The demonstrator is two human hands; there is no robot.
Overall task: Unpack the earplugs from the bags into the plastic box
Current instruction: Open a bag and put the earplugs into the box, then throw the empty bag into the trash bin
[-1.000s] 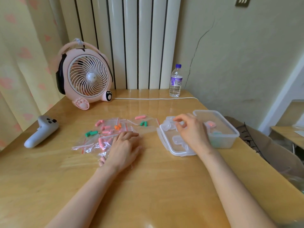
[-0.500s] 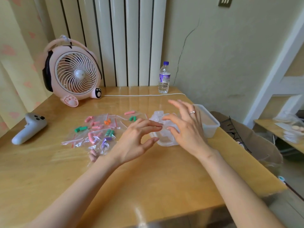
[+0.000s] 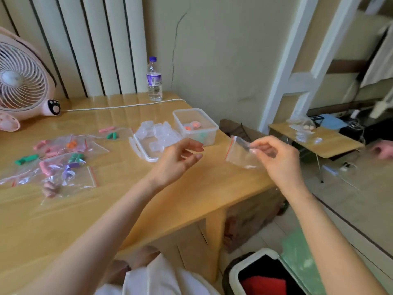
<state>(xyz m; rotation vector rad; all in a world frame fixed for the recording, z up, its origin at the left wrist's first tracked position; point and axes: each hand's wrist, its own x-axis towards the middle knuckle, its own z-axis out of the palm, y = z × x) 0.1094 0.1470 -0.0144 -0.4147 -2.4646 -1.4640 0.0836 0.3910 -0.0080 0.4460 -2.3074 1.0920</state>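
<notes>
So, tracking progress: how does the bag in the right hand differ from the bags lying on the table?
The clear zip bag pinched in the right hand looks empty and is held up; the clear zip bags on the wooden table hold coloured earplugs and lie flat. Both have red seal strips.

This is a lived-in room of a home or dormitory, not a workplace. A wooden table stands against a ribbed white radiator and a cracked painted wall, with a pink paw-footed fan and a water bottle on it. To the right a white ladder-like frame rises beside a low table, cables lie on the floor, and a bin stands near the person's knees.
</notes>
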